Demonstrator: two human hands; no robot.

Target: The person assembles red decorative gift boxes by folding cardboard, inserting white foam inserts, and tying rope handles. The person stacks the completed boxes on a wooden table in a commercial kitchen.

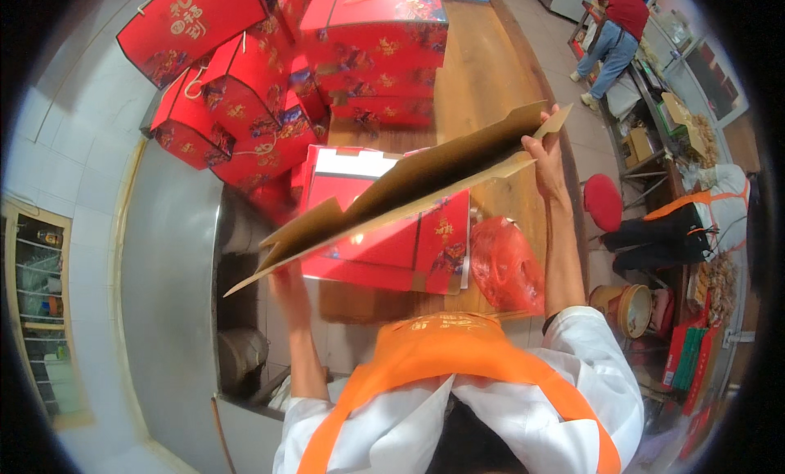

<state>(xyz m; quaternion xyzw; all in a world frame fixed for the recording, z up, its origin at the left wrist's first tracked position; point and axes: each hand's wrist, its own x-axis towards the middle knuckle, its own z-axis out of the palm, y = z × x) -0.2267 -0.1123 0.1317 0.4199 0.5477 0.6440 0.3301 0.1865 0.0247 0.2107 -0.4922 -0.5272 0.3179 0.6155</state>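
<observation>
A folded cardboard box blank (409, 175) spans the space between my hands, slanting up to the right with its brown inner side showing. My right hand (546, 159) is closed on its upper right end, the thumb and fingers pinching the edge. At the lower left end, my left hand (286, 282) is against the underside; the cardboard and blur hide its fingers. Beneath the blank lies a pile of flat red printed box blanks (392, 253) on the wooden table (474, 73). A crumpled red plastic bag (507, 265) lies beside that pile, near my right forearm.
Assembled red gift boxes with rope handles (245, 89) are heaped at the far left. More red boxes (372, 44) stand stacked on the table. A steel surface (176, 286) runs along the left. Two people work at the right, near a red stool (602, 202) and a bucket (634, 310).
</observation>
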